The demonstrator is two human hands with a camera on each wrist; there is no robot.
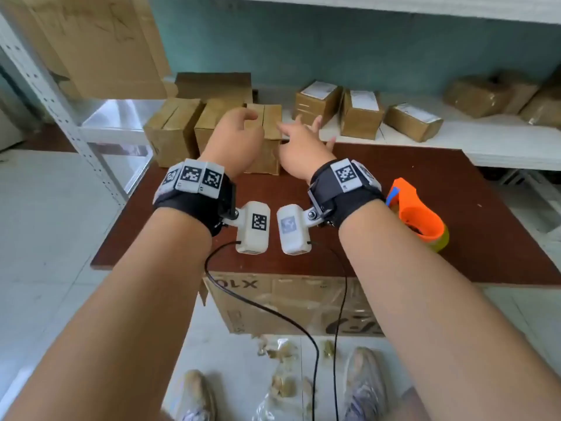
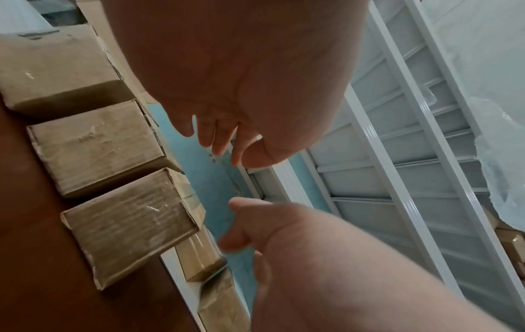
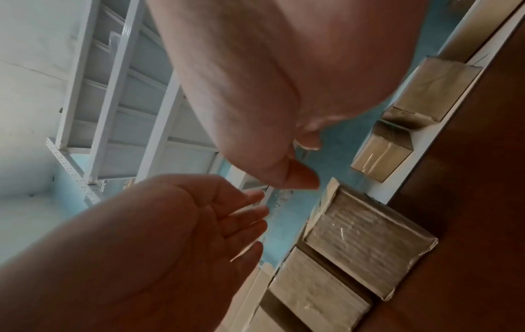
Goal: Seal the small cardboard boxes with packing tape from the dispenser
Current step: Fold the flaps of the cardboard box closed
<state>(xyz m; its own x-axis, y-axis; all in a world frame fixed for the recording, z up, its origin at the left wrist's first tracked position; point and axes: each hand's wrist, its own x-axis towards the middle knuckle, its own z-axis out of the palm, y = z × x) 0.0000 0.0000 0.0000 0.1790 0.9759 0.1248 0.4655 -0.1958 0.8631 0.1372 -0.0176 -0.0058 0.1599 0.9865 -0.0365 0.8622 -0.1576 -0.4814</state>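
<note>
Three small cardboard boxes stand in a row at the far edge of the brown table [image 1: 394,177]: left box [image 1: 171,129], middle box [image 1: 212,120], right box [image 1: 267,120], whose top flaps meet along a seam. My left hand [image 1: 239,132] and right hand [image 1: 300,141] hover over the right box with relaxed fingers, holding nothing. In the left wrist view the left hand [image 2: 227,89] is in the air beside the boxes [image 2: 130,224]. The right wrist view shows the right hand [image 3: 270,78] the same way. An orange tape dispenser [image 1: 416,214] lies on the table by my right wrist.
Taped, labelled boxes [image 1: 361,113] sit on the white shelf [image 1: 501,147] behind the table, with wrapped parcels [image 1: 485,92] further right. A big carton [image 1: 291,302] stands under the table. A perforated metal post [image 1: 54,95] rises at left. Cables hang from the wrist cameras.
</note>
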